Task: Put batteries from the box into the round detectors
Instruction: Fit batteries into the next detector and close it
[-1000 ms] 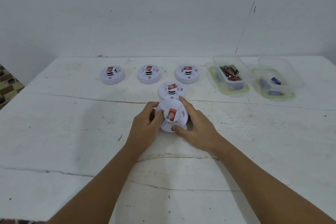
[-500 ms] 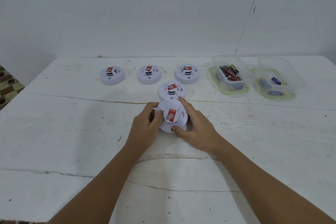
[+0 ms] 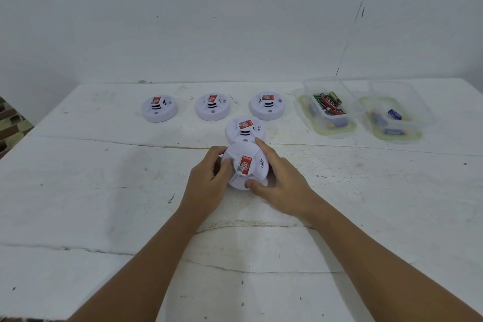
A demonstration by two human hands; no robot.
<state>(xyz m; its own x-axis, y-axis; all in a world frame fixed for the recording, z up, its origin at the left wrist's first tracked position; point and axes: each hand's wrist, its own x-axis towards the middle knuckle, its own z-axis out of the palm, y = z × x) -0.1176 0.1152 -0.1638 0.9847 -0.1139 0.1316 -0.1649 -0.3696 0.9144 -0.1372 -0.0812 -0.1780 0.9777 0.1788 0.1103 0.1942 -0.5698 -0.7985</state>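
Fingers of both hands, left hand [image 3: 206,185] and right hand [image 3: 281,188], clamp detector [image 3: 245,165] mid-table [image 3: 104,191].

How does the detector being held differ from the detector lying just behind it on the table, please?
The held detector is gripped at its rim by the left hand and right hand; the detector behind it lies untouched on the table. The held one's red label runs upright in view, the other's is slanted. Black vent slots show only on the rear one. Both are round, white and red-labelled.
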